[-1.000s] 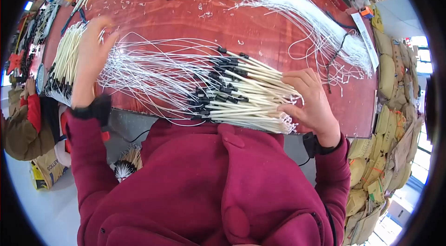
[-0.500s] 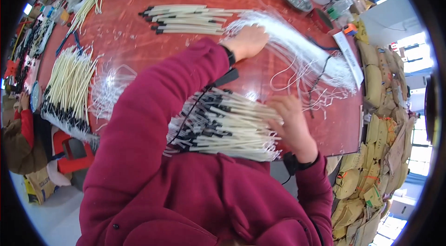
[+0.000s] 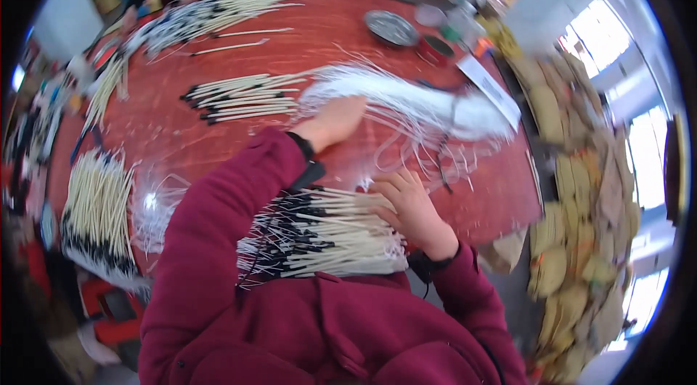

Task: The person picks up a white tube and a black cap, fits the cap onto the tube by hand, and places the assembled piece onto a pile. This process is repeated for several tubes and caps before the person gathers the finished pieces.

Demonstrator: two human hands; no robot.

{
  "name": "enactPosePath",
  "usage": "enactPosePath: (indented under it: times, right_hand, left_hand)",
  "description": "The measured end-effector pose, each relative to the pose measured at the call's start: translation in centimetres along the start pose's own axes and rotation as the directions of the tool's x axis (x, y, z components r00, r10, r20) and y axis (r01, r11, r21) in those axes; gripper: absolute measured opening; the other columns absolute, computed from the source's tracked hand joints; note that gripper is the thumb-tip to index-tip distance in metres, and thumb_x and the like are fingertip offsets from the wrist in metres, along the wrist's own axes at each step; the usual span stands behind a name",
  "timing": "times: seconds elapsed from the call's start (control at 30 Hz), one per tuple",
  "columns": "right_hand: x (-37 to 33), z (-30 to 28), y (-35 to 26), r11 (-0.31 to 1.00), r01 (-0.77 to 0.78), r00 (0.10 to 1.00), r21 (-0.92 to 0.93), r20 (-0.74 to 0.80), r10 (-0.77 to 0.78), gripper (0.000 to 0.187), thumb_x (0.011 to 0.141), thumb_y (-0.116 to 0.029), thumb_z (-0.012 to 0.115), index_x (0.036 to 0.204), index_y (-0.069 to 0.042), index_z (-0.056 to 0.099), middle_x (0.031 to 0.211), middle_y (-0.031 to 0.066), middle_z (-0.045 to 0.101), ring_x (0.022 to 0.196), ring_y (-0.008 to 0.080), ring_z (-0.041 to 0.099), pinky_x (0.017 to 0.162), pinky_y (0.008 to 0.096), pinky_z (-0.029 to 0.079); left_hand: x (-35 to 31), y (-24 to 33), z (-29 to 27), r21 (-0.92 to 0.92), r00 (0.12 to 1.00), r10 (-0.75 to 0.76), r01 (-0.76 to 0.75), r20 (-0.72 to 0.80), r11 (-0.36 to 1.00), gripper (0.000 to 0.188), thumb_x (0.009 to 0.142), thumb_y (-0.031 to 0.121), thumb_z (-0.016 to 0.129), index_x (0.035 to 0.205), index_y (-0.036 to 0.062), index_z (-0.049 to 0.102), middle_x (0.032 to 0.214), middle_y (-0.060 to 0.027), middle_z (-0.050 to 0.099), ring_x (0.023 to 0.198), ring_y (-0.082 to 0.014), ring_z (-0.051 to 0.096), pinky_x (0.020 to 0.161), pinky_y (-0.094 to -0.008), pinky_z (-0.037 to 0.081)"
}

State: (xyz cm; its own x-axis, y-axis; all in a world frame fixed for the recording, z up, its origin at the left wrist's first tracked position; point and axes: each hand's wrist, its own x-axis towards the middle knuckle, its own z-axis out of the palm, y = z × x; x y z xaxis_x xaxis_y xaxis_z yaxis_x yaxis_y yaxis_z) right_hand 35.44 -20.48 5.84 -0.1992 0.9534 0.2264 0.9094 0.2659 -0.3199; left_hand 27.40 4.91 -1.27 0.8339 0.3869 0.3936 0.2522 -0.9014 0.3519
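Left hand (image 3: 338, 122), earlier far left, now at white strands (image 3: 415, 103)

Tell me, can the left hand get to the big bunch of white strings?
Probably yes: the left hand is at the near left end of the bunch of white strings, with nothing seen between them, though blur hides whether it touches.

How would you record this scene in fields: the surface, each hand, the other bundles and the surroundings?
Surface: red table
Left hand: at the left end of the white strands; grip unclear
Right hand: at the cream ends of the near pile
Far left: upright-looking bundle, cream with black ends
Back: round metal tray
Right side: tan sacks
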Motion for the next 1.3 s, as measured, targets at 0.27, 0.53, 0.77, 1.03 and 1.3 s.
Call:
enactPosePath:
  times: [0.27, 0.53, 0.77, 1.03, 1.3]
  right_hand:
    - [-3.1, -1.0, -0.5, 0.999, -0.029, 0.981, -0.023, -0.192, 0.024, 0.037, 0.081, -0.026, 0.073, 0.111, -0.007, 0.063, 0.113, 0.0073, 0.062, 0.105, 0.0286, 0.054, 0.092, 0.042, 0.041]
    - [-10.1, -2.5, -1.1, 0.966, -0.258, 0.924, -0.02, -0.296, 0.241, 0.036, 0.081, -0.028, 0.074, 0.11, -0.009, 0.064, 0.111, 0.0046, 0.062, 0.103, 0.0267, 0.053, 0.091, 0.041, 0.041]
    - [-13.7, -3.8, -1.2, 0.955, -0.288, 0.883, -0.075, -0.406, 0.234, 0.034, 0.08, -0.03, 0.074, 0.105, -0.01, 0.064, 0.106, 0.0041, 0.062, 0.101, 0.0251, 0.054, 0.089, 0.039, 0.041]
    - [-16.5, -1.8, -1.8, 0.96, -0.272, 0.871, -0.072, -0.442, 0.214, 0.027, 0.077, -0.032, 0.074, 0.092, -0.011, 0.068, 0.095, 0.0027, 0.062, 0.099, 0.0246, 0.053, 0.087, 0.0386, 0.041]
    - [-14.5, -1.6, -2.8, 0.98, -0.184, 0.911, -0.079, -0.388, 0.14, 0.024, 0.082, -0.033, 0.072, 0.092, -0.011, 0.067, 0.094, 0.0014, 0.062, 0.097, 0.0227, 0.053, 0.086, 0.0385, 0.04]
  left_hand:
    - [-2.6, -3.1, -1.0, 0.004, 0.984, -0.009, 0.008, 0.179, 1.0, 0.009, 0.093, 0.01, 0.053, 0.095, 0.0015, 0.056, 0.09, -0.0246, 0.063, 0.088, -0.046, 0.059, 0.075, -0.0527, 0.046]
    - [-1.1, -5.2, -0.7, -0.112, 0.956, 0.104, -0.076, 0.273, 0.991, 0.006, 0.093, 0.006, 0.055, 0.092, 0.0005, 0.054, 0.083, -0.0234, 0.061, 0.08, -0.0444, 0.059, 0.069, -0.0477, 0.046]
    - [-1.3, -7.7, -0.3, -0.132, 0.939, 0.171, -0.137, 0.298, 0.982, 0.004, 0.093, 0.002, 0.055, 0.093, -0.0008, 0.051, 0.085, -0.0221, 0.059, 0.08, -0.0409, 0.059, 0.069, -0.0442, 0.046]
    - [-0.7, -7.1, -0.5, -0.177, 0.921, 0.187, -0.133, 0.34, 0.975, 0.005, 0.093, -0.001, 0.052, 0.09, -0.0009, 0.047, 0.079, -0.0194, 0.053, 0.072, -0.0352, 0.054, 0.068, -0.0403, 0.044]
    - [-1.2, -5.8, -0.5, -0.156, 0.941, 0.156, -0.113, 0.3, 0.981, 0.005, 0.092, -0.003, 0.052, 0.091, -0.0006, 0.047, 0.08, -0.0203, 0.053, 0.073, -0.0357, 0.053, 0.068, -0.0405, 0.044]
